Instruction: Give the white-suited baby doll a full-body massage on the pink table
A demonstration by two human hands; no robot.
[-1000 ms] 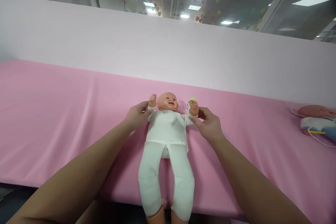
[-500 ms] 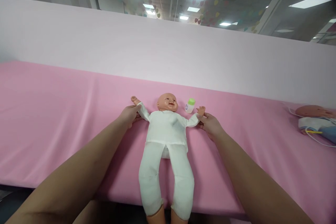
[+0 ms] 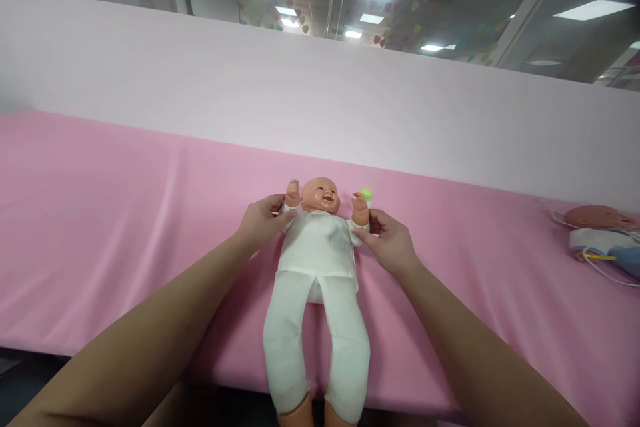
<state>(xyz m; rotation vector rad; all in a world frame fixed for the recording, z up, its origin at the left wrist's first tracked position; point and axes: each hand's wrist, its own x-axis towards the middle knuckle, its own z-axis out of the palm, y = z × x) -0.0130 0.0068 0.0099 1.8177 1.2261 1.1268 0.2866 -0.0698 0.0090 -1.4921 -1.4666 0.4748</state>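
A baby doll [image 3: 317, 247] in a white top and white trousers lies on its back, head away from me and feet over the near edge. My left hand [image 3: 266, 220] is closed round the doll's arm [image 3: 291, 205] on the left, near the wrist. On the other side my right hand [image 3: 390, 240] grips the doll's other arm [image 3: 360, 217] at the cuff, thumb in front. Both doll arms are bent, with the hands pointing up beside the head. Behind the right doll hand shows the green cap [image 3: 367, 195] of a small bottle, whose body is hidden.
The doll lies on a pink-covered table [image 3: 125, 227]. A white wall or panel [image 3: 320, 100] runs along its back. At the far right lies another doll-like figure [image 3: 600, 217] with white and blue cloth [image 3: 605, 243], a yellow strip and a thin white tube.
Both my hands have moved inward and lifted the doll's arms from spread out to bent up near its head. The bottle is now mostly covered by the doll's hand.
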